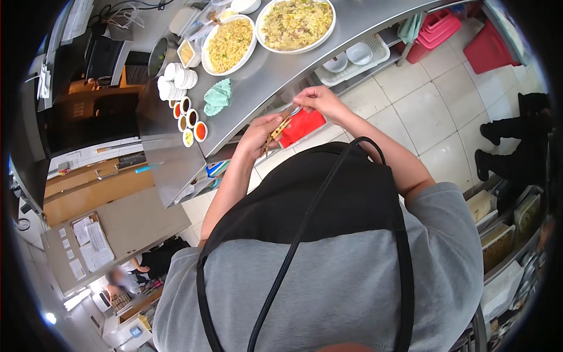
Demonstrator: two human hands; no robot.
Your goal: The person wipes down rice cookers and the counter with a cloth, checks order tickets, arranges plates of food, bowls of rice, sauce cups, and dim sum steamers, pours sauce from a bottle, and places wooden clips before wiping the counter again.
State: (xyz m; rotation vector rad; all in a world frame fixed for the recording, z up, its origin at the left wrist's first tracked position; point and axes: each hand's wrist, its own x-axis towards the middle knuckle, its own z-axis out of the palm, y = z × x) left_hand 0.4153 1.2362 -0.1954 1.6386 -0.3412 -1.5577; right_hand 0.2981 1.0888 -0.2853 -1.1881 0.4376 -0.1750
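My left hand (258,138) is closed around a narrow yellow-brown item with dark spots (280,129); its exact kind does not show. My right hand (321,104) pinches at the far end of that bundle, where a small dark piece (289,111) shows between the two hands. Both hands are in front of the metal counter's edge, above a bright red item (303,126) in a pale open drawer or tray. On the counter nearby lies a crumpled green cloth (218,97).
Two large white dishes of fried rice (229,46) (296,23) stand on the counter (252,88). Stacked white cups (176,81) and several small sauce cups (192,118) are at its left. Red bins (491,48) stand on the tiled floor. Other people are at right and lower left.
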